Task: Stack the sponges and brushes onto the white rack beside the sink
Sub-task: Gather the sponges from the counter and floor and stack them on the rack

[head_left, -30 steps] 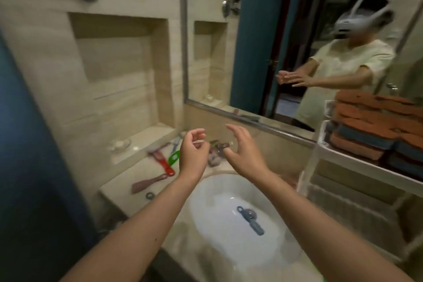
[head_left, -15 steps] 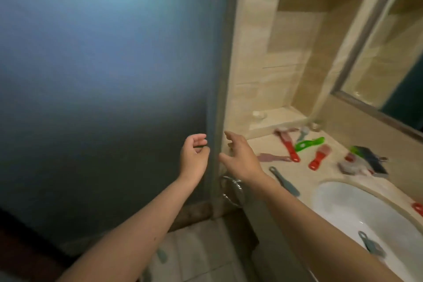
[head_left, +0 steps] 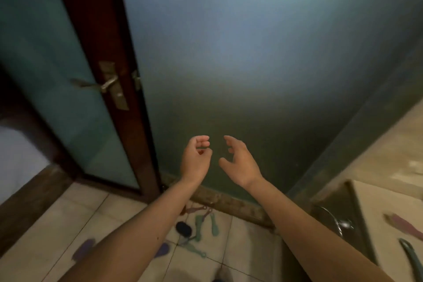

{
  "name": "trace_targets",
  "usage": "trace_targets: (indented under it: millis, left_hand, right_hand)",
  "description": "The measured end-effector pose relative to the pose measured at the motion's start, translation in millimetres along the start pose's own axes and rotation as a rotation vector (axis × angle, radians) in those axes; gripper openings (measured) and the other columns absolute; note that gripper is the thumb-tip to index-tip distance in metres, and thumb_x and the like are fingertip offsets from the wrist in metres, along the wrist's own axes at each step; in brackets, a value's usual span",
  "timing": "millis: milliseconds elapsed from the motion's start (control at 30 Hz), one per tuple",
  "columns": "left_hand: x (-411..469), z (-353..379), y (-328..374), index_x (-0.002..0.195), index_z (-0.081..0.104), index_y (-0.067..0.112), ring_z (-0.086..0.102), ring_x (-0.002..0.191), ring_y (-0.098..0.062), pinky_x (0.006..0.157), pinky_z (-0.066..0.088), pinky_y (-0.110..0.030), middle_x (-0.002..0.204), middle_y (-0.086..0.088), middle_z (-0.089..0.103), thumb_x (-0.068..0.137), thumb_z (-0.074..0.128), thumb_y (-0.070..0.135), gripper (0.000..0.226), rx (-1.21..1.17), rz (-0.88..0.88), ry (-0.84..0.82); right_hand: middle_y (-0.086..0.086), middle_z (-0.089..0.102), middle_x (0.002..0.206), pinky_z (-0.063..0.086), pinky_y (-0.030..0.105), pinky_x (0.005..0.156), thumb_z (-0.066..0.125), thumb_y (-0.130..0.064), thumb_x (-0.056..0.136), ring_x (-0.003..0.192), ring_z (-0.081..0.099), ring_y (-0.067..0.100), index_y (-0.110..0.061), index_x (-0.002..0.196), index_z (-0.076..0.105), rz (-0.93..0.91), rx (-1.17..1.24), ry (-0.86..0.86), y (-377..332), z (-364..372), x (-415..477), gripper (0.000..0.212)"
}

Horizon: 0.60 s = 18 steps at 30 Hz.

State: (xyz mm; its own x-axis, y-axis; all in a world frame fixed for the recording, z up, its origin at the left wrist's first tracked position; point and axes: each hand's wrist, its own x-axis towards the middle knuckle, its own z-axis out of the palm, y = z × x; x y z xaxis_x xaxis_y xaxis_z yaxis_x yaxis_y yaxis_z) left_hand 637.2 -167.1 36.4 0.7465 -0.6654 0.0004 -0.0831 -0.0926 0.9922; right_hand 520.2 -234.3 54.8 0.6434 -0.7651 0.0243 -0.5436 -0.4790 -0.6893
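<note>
Brushes [head_left: 199, 225] lie scattered on the floor tiles [head_left: 80, 217] below my hands, green, purple and reddish ones beside a dark round scrubber [head_left: 183, 229]. My left hand [head_left: 195, 158] hangs loosely curled and empty; my right hand [head_left: 239, 162] is spread wide, holding nothing. Two more brushes [head_left: 404, 226] rest on the counter [head_left: 375, 204], right of my right forearm.

Tiled floor [head_left: 68, 224] has a bunch of brushes [head_left: 206, 224] scattered on it, green, purple, reddish, plus one black lump [head_left: 183, 229]. Counter [head_left: 377, 208] holds two more.
</note>
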Motion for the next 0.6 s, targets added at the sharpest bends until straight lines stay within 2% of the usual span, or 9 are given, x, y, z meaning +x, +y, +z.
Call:
trace_targets:
  millis: [200,367,433,500,533,567,600]
  left_hand:
    - [17,-63,-37,0.092,0.054,0.04,0.059,0.089,-0.004,0.075,0.042,-0.015,0.095,0.012,0.062,0.085,0.058,0.003,0.038,0.02,-0.073,0.208]
    - [25,-92,-66,0.096,0.057,0.034,0.059,0.088,-0.002,0.074,0.042,-0.007,0.093,0.011,0.062,0.084,0.058,0.0,0.037,0.027,-0.132,0.362]
    - [25,-96,-76,0.094,0.057,0.036,0.058,0.086,0.002,0.075,0.041,-0.005,0.091,0.012,0.062,0.084,0.058,-0.001,0.038,0.018,-0.168,0.4]
    - [28,-97,-90,0.096,0.059,0.031,0.057,0.083,0.003,0.074,0.041,-0.006,0.09,0.011,0.062,0.083,0.059,-0.003,0.036,0.024,-0.214,0.446]
    - [29,-96,-99,0.099,0.06,0.026,0.058,0.083,0.002,0.075,0.042,-0.009,0.09,0.009,0.063,0.083,0.059,-0.003,0.033,0.025,-0.235,0.465]
    - [30,-95,-108,0.101,0.061,0.022,0.059,0.083,0.0,0.075,0.043,-0.012,0.091,0.008,0.063,0.084,0.06,-0.002,0.03,0.026,-0.257,0.481]
    - [30,-94,-120,0.102,0.061,0.022,0.059,0.083,-0.001,0.075,0.045,-0.014,0.092,0.01,0.064,0.085,0.06,0.0,0.028,0.033,-0.285,0.49]
  right_hand:
    - [0.001,0.04,0.145,0.044,0.031,0.1,0.062,-0.025,0.088,0.124,0.048,0.014,-0.021,0.148,0.033,-0.121,-0.004,-0.188,-27,63,43,0.067]
    - [0.0,0.041,0.141,0.044,0.032,0.101,0.062,-0.026,0.087,0.125,0.048,0.013,-0.024,0.147,0.035,-0.141,0.016,-0.374,-28,108,72,0.066]
    - [-0.009,0.048,0.128,0.044,0.02,0.097,0.064,-0.028,0.085,0.115,0.051,0.0,-0.032,0.138,0.044,-0.144,0.055,-0.406,-24,121,78,0.056]
    - [-0.021,0.053,0.098,0.04,0.003,0.081,0.067,-0.026,0.083,0.095,0.055,-0.015,-0.045,0.116,0.052,-0.169,0.085,-0.412,-15,140,90,0.041]
    - [-0.023,0.051,0.093,0.041,0.003,0.079,0.067,-0.024,0.082,0.093,0.056,-0.014,-0.046,0.112,0.051,-0.164,0.072,-0.448,-8,149,96,0.04]
    - [-0.022,0.051,0.098,0.045,0.011,0.084,0.065,-0.025,0.081,0.097,0.057,-0.007,-0.043,0.115,0.052,-0.135,0.045,-0.525,-2,158,101,0.041]
    - [-0.018,0.054,0.106,0.05,0.027,0.089,0.062,-0.026,0.078,0.103,0.059,0.005,-0.036,0.12,0.051,-0.095,0.028,-0.612,5,168,105,0.045]
